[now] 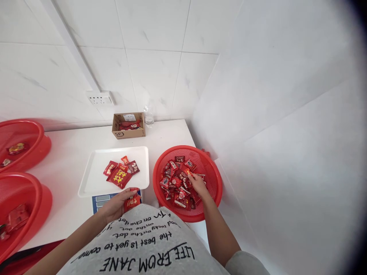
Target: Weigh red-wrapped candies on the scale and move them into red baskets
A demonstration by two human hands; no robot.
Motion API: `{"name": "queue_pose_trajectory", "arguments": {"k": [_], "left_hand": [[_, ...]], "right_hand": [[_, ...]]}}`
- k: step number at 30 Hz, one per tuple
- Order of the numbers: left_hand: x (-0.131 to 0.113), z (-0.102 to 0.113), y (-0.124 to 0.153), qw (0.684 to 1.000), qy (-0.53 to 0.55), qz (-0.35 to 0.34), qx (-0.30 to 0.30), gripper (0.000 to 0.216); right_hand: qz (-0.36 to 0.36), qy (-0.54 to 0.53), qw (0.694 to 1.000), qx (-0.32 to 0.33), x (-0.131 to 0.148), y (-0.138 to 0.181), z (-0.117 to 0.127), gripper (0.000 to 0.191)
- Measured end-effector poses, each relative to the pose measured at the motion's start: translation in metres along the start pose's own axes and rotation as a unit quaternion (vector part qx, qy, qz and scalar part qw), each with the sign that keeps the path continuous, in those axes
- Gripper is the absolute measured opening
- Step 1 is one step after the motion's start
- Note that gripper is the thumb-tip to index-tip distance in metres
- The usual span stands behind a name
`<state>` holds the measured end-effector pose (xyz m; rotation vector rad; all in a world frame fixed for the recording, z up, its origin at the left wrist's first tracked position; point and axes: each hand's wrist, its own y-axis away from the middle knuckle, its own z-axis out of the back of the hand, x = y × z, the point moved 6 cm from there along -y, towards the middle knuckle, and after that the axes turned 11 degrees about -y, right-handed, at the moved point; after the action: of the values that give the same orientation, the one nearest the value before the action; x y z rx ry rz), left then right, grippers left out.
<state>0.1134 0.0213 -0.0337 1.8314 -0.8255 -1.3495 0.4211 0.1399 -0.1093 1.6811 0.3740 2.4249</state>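
Observation:
My left hand [116, 205] is closed round a small red snack packet [132, 201] just in front of the scale's display [103, 201]. My right hand [197, 184] reaches into a red mesh basket [213, 179] full of red candy packets [177, 179], its fingers pinched on one packet there. A white tray [97, 168] lies on the scale and carries several red packets [120, 172] near its middle.
Two more red baskets [27, 131] [31, 191] stand at the left, each with a few packets. A small cardboard box [129, 125] and a clear plastic bottle [148, 116] sit at the back against the tiled wall. A white wall closes the right side.

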Motion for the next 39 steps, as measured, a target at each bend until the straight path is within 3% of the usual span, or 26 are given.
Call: {"name": "queue_pose_trajectory", "arguments": {"k": [6, 10, 13, 18, 21, 25, 30, 34, 39], "left_hand": [[0.003, 0.012, 0.002, 1.0, -0.006, 0.001, 0.007, 0.014], [0.001, 0.026, 0.007, 1.0, 0.008, 0.004, 0.006, 0.013], [-0.001, 0.041, 0.01, 1.0, 0.003, 0.011, 0.001, 0.015], [-0.004, 0.068, 0.016, 0.999, -0.035, 0.015, -0.003, 0.018], [-0.005, 0.083, 0.02, 1.0, -0.03, 0.0, 0.009, 0.024], [-0.006, 0.101, 0.019, 0.999, -0.024, -0.026, 0.024, 0.034], [-0.004, 0.114, 0.013, 0.998, -0.036, -0.031, 0.04, 0.039], [-0.006, 0.118, 0.01, 0.997, -0.037, -0.032, 0.055, 0.04], [-0.007, 0.123, 0.007, 0.997, -0.026, -0.026, 0.063, 0.039]], "right_hand": [[-0.011, 0.013, 0.995, -0.101, 0.003, 0.016, 0.01, 0.048], [-0.005, -0.011, 0.991, -0.131, 0.024, 0.032, -0.003, 0.048], [0.018, -0.018, 0.995, -0.094, 0.058, 0.042, -0.032, 0.045], [0.058, -0.002, 0.997, 0.05, 0.112, 0.049, -0.109, 0.039], [0.072, 0.056, 0.989, 0.116, 0.126, 0.049, -0.152, 0.038], [0.08, 0.174, 0.97, 0.147, 0.132, 0.046, -0.191, 0.034], [0.079, 0.265, 0.948, 0.16, 0.139, 0.04, -0.218, 0.032], [0.06, 0.34, 0.928, 0.141, 0.142, 0.031, -0.225, 0.032], [0.058, 0.325, 0.939, 0.101, 0.148, 0.026, -0.221, 0.034]]}}
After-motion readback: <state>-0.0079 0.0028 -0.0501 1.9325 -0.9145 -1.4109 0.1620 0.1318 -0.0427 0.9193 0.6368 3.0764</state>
